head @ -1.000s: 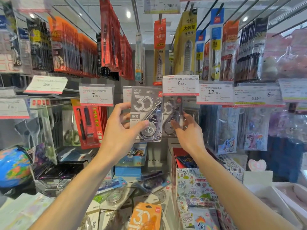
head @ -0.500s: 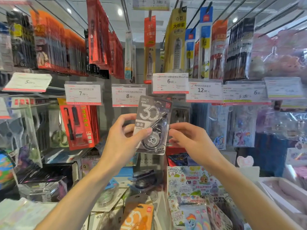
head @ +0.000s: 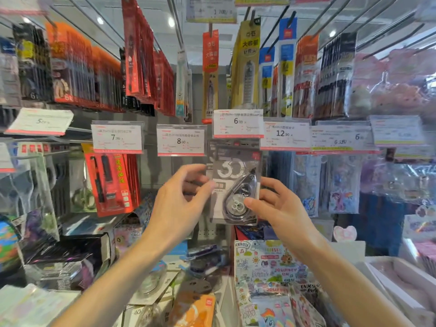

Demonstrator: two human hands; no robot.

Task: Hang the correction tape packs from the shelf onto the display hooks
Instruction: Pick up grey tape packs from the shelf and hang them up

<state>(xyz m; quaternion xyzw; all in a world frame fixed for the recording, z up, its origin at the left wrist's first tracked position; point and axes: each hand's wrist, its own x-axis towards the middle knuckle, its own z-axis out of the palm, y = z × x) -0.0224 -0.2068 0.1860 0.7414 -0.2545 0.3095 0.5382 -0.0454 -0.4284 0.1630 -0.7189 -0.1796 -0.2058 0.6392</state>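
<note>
Below the 6.00 price tag (head: 237, 123), upright correction tape pack (head: 232, 185) clamped between left hand (head: 175, 204) and right hand (head: 280, 208); hook directly above.

The correction tape pack (head: 232, 185) is grey card under a glossy clear plastic blister.

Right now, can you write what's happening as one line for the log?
step: hanging grey pack | left hand: holds left edge | right hand: holds right edge | place: under 6.00 tag | on hook: cannot tell
</note>
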